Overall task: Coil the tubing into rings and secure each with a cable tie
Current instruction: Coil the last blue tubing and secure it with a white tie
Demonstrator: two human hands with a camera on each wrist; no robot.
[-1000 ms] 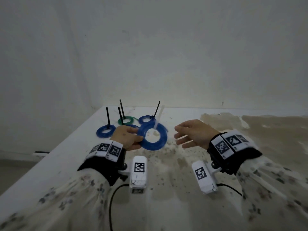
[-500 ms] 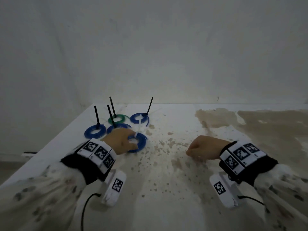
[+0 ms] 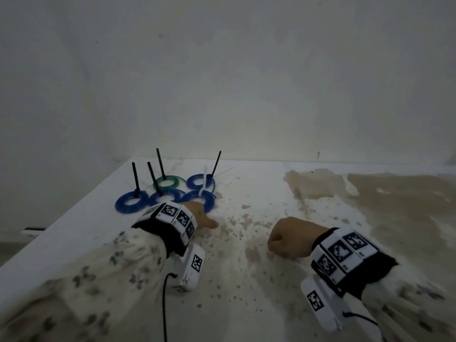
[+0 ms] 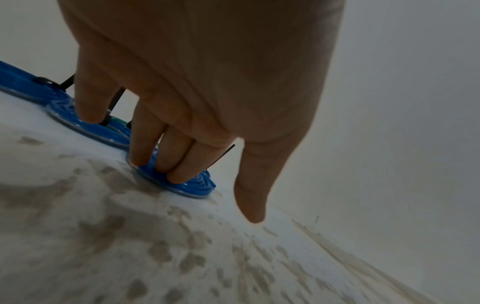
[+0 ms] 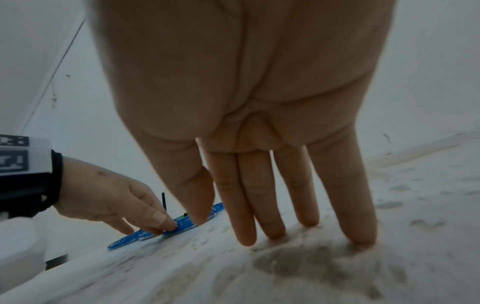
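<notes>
Several coiled tubing rings lie at the table's back left, most of them blue and one green (image 3: 170, 183), each with a black cable tie (image 3: 160, 164) standing up. The nearest blue ring (image 3: 209, 203) carries a white cable tie (image 3: 204, 180) and lies flat beside the others. My left hand (image 3: 198, 215) rests straight fingers (image 4: 179, 178) on this ring (image 4: 193, 188), thumb held off to the side. My right hand (image 3: 288, 239) is apart from the rings, its fingertips (image 5: 246, 236) touching the bare table and holding nothing.
The white table (image 3: 246, 280) is stained and speckled brown, with a large brown patch (image 3: 394, 193) at the right. A wall rises just behind the rings. The table's left edge (image 3: 74, 218) runs close to the ring group.
My left hand brought the white-tied blue ring down from the air and laid it flat beside the others. My right hand dropped from mid-air to the table.
</notes>
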